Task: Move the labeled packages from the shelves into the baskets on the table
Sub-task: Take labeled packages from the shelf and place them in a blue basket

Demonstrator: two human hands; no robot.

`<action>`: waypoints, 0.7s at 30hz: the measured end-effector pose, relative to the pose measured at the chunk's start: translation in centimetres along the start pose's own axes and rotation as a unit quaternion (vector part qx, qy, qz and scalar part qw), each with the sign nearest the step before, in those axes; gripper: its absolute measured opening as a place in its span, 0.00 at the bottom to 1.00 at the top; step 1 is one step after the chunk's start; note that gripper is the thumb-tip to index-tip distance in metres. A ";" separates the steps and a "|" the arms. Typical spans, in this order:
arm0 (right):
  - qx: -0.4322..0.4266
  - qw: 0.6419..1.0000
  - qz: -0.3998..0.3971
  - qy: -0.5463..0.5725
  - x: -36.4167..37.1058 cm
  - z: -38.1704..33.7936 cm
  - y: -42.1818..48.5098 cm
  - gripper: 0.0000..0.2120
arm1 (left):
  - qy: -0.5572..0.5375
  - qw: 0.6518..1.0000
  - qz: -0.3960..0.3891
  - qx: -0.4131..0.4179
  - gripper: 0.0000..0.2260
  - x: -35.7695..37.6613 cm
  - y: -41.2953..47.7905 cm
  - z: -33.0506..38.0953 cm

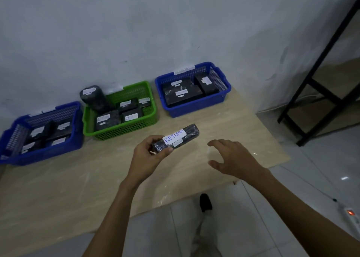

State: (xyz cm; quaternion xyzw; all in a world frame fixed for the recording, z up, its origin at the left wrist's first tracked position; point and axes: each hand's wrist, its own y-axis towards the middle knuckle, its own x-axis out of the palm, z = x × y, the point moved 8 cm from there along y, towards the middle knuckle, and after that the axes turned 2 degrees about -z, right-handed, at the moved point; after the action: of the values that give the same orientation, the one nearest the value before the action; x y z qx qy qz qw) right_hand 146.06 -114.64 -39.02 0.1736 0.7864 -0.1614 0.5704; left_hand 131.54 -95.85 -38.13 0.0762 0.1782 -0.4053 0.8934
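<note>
**A long black plastic-wrapped package [188, 132] with a white label reading "RETURN" is held above the pale wood-grain desk [93, 180], just in front of a green plastic mesh basket [126, 131].**

The left hand [146, 156] grips the package's near end, fingers and thumb curled round it. The right hand [233, 159] hovers beside it over the desk, fingers spread and loosely bent, holding nothing. Three baskets line the grey wall (the left blue mesh basket [48, 152] and the right blue mesh basket [196, 107] flank the green one), each holding black labeled packages. A black metal shelf frame [319, 81] stands on the tiled floor at right.
</note>
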 end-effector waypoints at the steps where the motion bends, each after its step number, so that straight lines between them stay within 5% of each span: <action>1: 0.000 1.000 -0.002 0.002 0.1 1.0 1.3 0.27 | 0.002 1.000 -0.001 -0.004 0.15 0.6 1.4 -0.2; 10: -0.016 0.998 -0.066 0.000 -0.1 7.0 13.4 0.27 | 0.008 0.999 0.022 -0.041 0.15 3.3 14.9 -1.3; 16: -0.004 0.998 -0.052 0.035 -0.2 10.4 20.4 0.30 | 0.053 0.997 0.007 -0.051 0.14 5.1 23.0 -2.7; 21: 0.011 0.993 -0.119 -0.012 2.3 12.6 23.9 0.35 | 0.100 0.992 -0.038 -0.066 0.14 7.8 28.0 -4.6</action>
State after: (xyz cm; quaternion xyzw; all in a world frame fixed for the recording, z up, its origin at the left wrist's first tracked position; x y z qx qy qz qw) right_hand 166.89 -98.85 -46.31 0.0830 0.7928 -0.2385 0.5548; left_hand 156.13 -81.50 -45.59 0.0498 0.2957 -0.4170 0.8580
